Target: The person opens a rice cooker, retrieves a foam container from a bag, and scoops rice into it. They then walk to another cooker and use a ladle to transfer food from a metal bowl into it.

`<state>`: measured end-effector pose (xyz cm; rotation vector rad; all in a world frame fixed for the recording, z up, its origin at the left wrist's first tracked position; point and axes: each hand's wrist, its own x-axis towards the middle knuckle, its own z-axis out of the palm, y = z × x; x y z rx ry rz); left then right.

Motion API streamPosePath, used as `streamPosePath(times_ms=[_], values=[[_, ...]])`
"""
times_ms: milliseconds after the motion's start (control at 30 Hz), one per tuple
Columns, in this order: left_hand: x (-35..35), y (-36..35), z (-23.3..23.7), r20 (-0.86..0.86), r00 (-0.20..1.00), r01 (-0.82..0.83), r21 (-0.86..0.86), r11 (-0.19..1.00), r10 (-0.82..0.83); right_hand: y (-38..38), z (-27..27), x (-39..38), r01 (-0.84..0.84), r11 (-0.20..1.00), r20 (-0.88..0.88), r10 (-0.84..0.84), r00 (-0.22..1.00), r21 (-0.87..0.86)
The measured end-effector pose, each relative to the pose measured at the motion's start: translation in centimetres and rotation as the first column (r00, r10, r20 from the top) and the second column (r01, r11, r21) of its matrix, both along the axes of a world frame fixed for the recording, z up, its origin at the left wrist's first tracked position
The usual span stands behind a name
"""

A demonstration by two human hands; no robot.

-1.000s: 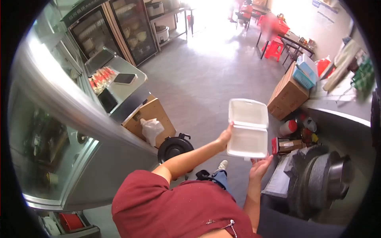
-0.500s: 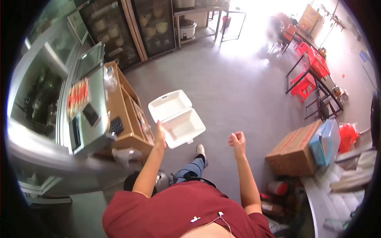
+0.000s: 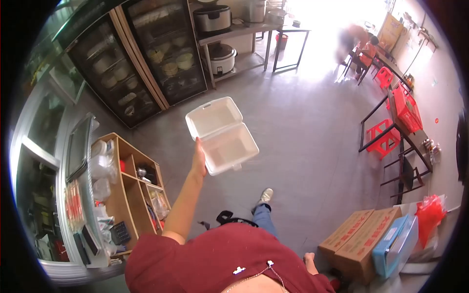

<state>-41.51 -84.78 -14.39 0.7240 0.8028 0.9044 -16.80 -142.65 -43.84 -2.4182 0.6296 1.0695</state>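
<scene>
A white foam takeout box (image 3: 229,146) hangs out in front of me with its lid raised and its inside bare. My left hand (image 3: 199,158) grips it by the left edge, near the hinge, thumb up along the side. Low by my right hip, my right hand (image 3: 309,261) shows only in part; its fingers look curled, with nothing visible in them. The nearest thing to it is a pair of brown cardboard boxes (image 3: 359,239) on the right.
A wooden shelf unit (image 3: 129,180) stands left, below a glass-fronted counter. Ahead are a dark glass-door cabinet (image 3: 166,53) and a metal table with a rice cooker (image 3: 222,61). Red stools (image 3: 383,136) and tables line the right wall. A person (image 3: 364,51) sits far back.
The view has moved forward across the floor. My right hand has swung down and back beside my body. The foam box stays in my left hand, still opened.
</scene>
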Motion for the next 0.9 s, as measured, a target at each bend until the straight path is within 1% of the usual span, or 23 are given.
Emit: streamPosePath(times_ms=[67,100,167,200,233,267,300,333,367,400,433,467,500,567,600,667,700,733,767,800,833,867,900], values=[[3.3,3.5,-0.9,0.024,1.0,-0.005,0.001,1.0,0.005,6.4,2.2,5.1,-0.001,1.0,0.021,0.0,1.0,0.023],[5.7,5.8,-0.5,0.061,0.998,-0.01,0.029,1.0,0.008,10.0,2.0,8.4,-0.036,0.998,0.009,0.035,0.999,0.051],[9.6,9.1,1.1,0.072,0.995,-0.071,0.01,0.997,0.07,18.5,1.9,14.1,-0.058,0.988,0.164,0.034,0.986,0.145],[11.1,10.9,2.0,0.07,0.989,-0.126,-0.014,0.992,0.127,22.4,-1.1,18.7,-0.342,0.93,0.16,0.32,0.934,0.136],[12.1,12.7,2.1,0.045,0.986,-0.164,0.047,0.985,0.162,25.6,-3.9,23.1,-0.604,0.787,0.151,0.587,0.795,0.123],[12.8,14.7,2.2,0.046,0.979,-0.202,0.038,0.979,0.2,33.5,3.0,23.9,-0.441,0.876,0.268,0.385,0.883,0.195],[12.8,16.1,1.9,0.048,0.97,-0.24,0.068,0.968,0.237,37.3,-2.3,28.5,-0.607,0.754,0.361,0.508,0.782,0.253],[13.3,17.7,1.3,0.05,0.962,-0.274,0.095,0.957,0.27,42.6,-8.7,33.7,-0.502,0.749,0.352,0.372,0.859,0.433],[13.8,19.1,0.8,0.057,0.952,-0.303,0.081,0.949,0.299,49.9,-1.6,34.3,-0.445,0.699,0.28,0.346,0.896,0.56],[14.2,20.7,1.0,0.084,0.948,-0.308,0.025,0.951,0.305,56.4,3.2,34.1,-0.656,0.604,0.446,0.483,0.753,0.453],[14.9,23.1,1.0,0.119,0.945,-0.305,-0.017,0.952,0.305,62.1,7.1,34.3,-0.7,0.563,0.462,0.526,0.714,0.44],[15.7,25.4,0.1,0.159,0.94,-0.315,0.053,0.948,0.303,67.9,9.9,34.9,-0.738,0.515,0.486,0.556,0.674,0.436],[16.5,28.1,-0.9,0.126,0.934,-0.343,0.043,0.938,0.335,72.3,11.2,35.7,-0.74,0.505,0.498,0.547,0.673,0.445],[17.7,33.9,-2.4,0.085,0.93,-0.361,0.041,0.932,0.356,78.9,12.6,36.4,-0.767,0.334,0.581,0.507,0.636,0.548],[19.1,37.2,-3.0,0.054,0.93,-0.365,0.028,0.931,0.363,81.3,11.8,37.3,-0.767,0.336,0.586,0.501,0.637,0.547],[22.5,43.9,-2.8,0.052,0.928,-0.371,0.008,0.929,0.37,84.1,10.2,39.3,-0.848,0.208,0.672,0.53,0.517,0.488],[24.5,47.2,-1.5,0.06,0.943,-0.327,-0.004,0.945,0.327,84.4,8.2,40.8,-0.87,0.28,0.636,0.598,0.488,0.405],[26.4,49.9,-0.4,0.065,0.957,-0.282,-0.016,0.959,0.282,83.9,6.7,42.7,-0.891,0.244,0.535,0.728,0.428,0.382],[28.6,52.6,0.7,0.08,0.956,-0.283,-0.009,0.959,0.283,82.5,2.8,45.4,-0.927,0.202,0.479,0.81,0.34,0.316],[30.7,55.4,2.4,0.079,0.965,-0.252,0.012,0.968,0.25,81.2,3.7,45.6,-0.868,0.354,0.359,0.805,0.472,0.349],[32.5,58.1,4.2,0.066,0.974,-0.218,0.037,0.975,0.215,78.9,1.4,47.0,-0.764,0.506,0.262,0.736,0.624,0.4],[34.1,60.7,6.0,0.059,0.976,-0.214,0.061,0.975,0.21,77.6,4.9,46.0,-0.563,0.697,0.119,0.577,0.808,0.444],[35.6,63.0,7.5,0.034,0.977,-0.213,0.066,0.975,0.211,76.0,3.2,47.2,-0.423,0.815,-0.052,0.48,0.876,0.395]])
